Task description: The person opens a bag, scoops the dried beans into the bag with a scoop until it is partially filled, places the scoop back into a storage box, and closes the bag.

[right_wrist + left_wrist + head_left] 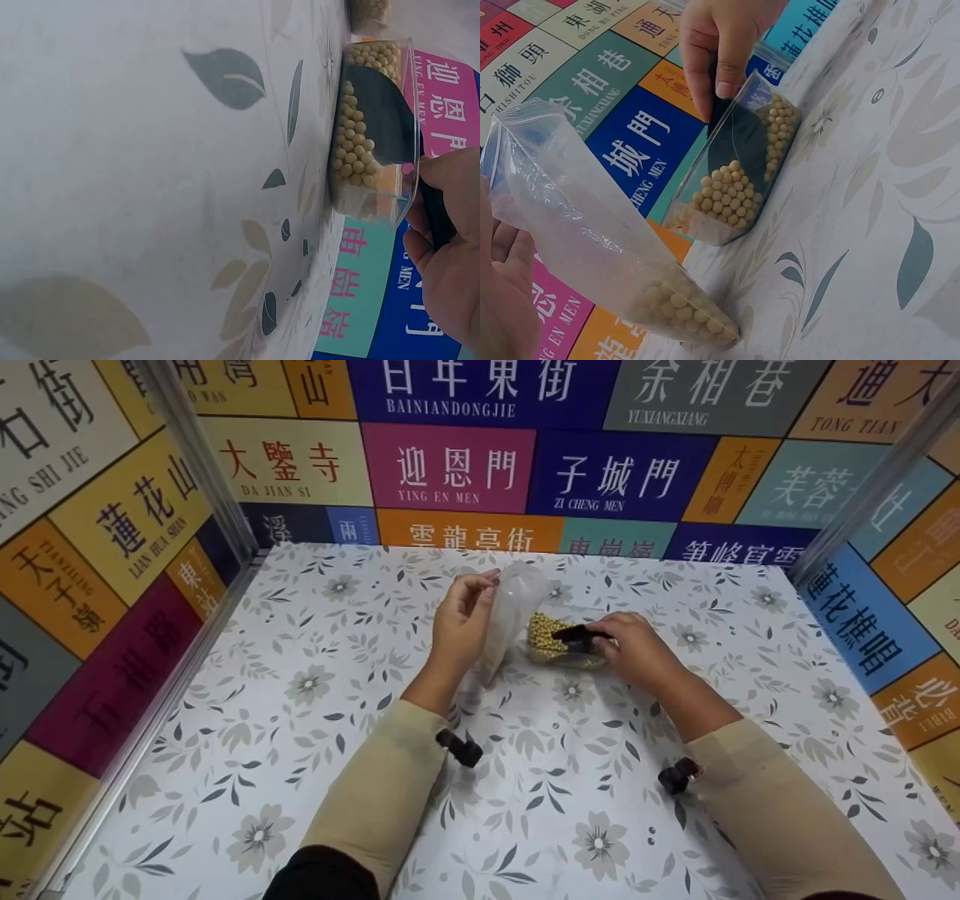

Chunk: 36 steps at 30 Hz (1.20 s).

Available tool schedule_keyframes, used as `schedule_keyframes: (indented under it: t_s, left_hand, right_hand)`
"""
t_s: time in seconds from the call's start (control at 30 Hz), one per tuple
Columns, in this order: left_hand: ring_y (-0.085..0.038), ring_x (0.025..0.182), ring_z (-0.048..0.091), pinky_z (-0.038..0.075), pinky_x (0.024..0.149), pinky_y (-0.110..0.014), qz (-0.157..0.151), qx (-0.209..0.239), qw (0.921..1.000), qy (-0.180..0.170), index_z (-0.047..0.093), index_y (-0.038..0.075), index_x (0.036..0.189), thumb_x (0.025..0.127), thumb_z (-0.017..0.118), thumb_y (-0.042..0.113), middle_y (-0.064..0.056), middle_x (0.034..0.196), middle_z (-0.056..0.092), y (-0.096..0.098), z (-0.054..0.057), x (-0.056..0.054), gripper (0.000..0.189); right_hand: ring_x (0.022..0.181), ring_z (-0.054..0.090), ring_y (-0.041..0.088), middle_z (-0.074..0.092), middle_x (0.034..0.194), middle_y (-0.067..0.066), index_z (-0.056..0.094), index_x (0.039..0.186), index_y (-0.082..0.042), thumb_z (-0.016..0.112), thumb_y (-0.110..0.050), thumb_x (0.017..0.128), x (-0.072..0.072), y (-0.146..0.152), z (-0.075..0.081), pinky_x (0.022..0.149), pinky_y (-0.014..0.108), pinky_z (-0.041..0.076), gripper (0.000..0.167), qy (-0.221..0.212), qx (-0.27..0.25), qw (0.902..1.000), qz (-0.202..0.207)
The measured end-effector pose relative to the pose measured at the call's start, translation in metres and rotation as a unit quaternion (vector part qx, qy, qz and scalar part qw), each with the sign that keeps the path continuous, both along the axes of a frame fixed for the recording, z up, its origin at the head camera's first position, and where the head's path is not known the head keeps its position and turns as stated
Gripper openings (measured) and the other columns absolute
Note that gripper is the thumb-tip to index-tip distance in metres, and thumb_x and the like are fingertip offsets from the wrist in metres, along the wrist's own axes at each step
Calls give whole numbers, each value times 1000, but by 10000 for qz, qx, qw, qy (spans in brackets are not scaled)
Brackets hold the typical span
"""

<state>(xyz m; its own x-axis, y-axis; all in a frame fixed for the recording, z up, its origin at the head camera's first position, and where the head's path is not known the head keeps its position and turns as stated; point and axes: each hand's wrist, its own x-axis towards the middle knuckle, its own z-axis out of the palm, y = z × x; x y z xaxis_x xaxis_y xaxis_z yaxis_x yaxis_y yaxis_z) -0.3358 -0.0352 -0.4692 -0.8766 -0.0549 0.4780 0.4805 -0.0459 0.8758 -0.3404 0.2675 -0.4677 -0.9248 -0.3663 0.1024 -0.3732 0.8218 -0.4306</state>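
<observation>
My left hand [461,619] holds a clear zip-top plastic bag [517,592] by its upper edge. In the left wrist view the bag [592,202] leans at a slant, with round yellow beans [679,307] gathered in its lower corner. To its right stands a clear rectangular container [375,201] partly filled with the same beans [726,196]. My right hand [637,649] grips the handle of a black scoop [574,634]. The scoop's broad blade [381,112] is down inside the container among the beans. Part of the left fingers is hidden by the bag.
The container and bag are on a table covered with white floral cloth [525,780]. Colourful panels with street names [450,469] stand behind the table and along both sides. Metal posts [214,472] rise at the back corners.
</observation>
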Motion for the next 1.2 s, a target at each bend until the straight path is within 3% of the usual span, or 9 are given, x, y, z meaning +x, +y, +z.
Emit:
schedule_keyframes:
  t_s: [0.27, 0.57, 0.97, 1.2]
  left_hand:
    - [-15, 138, 63, 49, 120, -27, 23, 4, 10000, -87, 62, 7, 116, 111, 57, 12, -7, 142, 70, 0, 0, 0, 9]
    - [-20, 139, 63, 48, 122, -31, 55, -42, 10000, 35, 62, 2, 118, 110, 58, 13, -11, 142, 70, 2, 1, 1, 14]
    - [-17, 138, 64, 49, 121, -28, 71, -73, 9999, 70, 62, 5, 118, 110, 58, 12, -9, 142, 70, 0, -1, 0, 12]
    - [-16, 137, 64, 49, 121, -28, 75, -81, 9999, 40, 62, 7, 118, 110, 58, 13, -8, 142, 70, 0, 0, 0, 11]
  right_hand:
    - [133, 58, 41, 66, 137, 20, 67, 141, -4, 61, -15, 109, -3, -3, -9, 117, 59, 47, 34, -244, -625, 9975, -224]
    - [147, 49, 38, 54, 155, 17, 61, 150, -13, 56, -25, 113, -1, -2, -13, 119, 57, 47, 40, -674, -1037, 9912, -482]
    - [151, 47, 38, 56, 156, 16, 64, 147, -12, 58, -22, 111, -2, -2, -12, 129, 57, 37, 38, -680, -1321, 9867, -653]
    - [151, 48, 36, 56, 156, 14, 65, 147, -16, 60, -28, 111, -1, 4, -11, 126, 57, 40, 38, -764, -1646, 9806, -742]
